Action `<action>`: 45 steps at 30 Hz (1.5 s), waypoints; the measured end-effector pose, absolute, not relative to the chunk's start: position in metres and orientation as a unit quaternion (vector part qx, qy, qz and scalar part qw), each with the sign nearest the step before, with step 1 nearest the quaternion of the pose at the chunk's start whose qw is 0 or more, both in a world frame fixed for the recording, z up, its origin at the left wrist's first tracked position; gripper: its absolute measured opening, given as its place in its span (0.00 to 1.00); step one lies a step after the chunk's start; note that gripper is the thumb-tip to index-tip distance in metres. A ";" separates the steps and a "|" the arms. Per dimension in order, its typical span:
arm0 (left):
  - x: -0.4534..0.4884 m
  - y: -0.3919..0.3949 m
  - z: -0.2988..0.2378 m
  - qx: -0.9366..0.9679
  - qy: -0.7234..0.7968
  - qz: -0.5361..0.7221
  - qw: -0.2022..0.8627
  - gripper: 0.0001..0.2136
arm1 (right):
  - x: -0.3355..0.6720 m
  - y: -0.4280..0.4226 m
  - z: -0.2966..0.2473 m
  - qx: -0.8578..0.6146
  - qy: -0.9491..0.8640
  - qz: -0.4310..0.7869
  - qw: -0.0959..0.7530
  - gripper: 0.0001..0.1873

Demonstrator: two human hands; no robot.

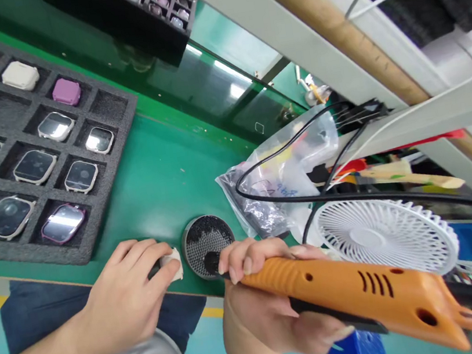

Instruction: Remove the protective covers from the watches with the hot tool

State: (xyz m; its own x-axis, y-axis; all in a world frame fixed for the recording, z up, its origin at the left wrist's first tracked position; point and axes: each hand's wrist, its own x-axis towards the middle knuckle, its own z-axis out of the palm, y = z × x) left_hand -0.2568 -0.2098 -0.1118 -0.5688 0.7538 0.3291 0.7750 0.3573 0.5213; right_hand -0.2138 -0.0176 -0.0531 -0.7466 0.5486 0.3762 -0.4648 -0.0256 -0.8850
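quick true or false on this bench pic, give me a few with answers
1. The left hand holds a small white piece. True.
2. The orange power tool is in the left hand. False: the right hand holds it.
3. The tool's black tip is over the round dish of small screws. True.
4. The foam tray holds only white cases. False: it also holds dark-screened watches and a pink case.
5. A white fan sits right of the dish. True.
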 end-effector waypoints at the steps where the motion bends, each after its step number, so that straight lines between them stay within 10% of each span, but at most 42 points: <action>1: -0.257 -0.210 -0.111 -0.462 -0.825 -0.323 0.014 0.12 | -0.213 -0.017 -0.053 -0.036 -0.602 0.716 0.353 0.26; 45: -0.259 -0.212 -0.110 -0.498 -0.798 -0.338 -0.015 0.12 | -0.212 -0.040 -0.039 -0.045 -0.627 0.708 0.320 0.36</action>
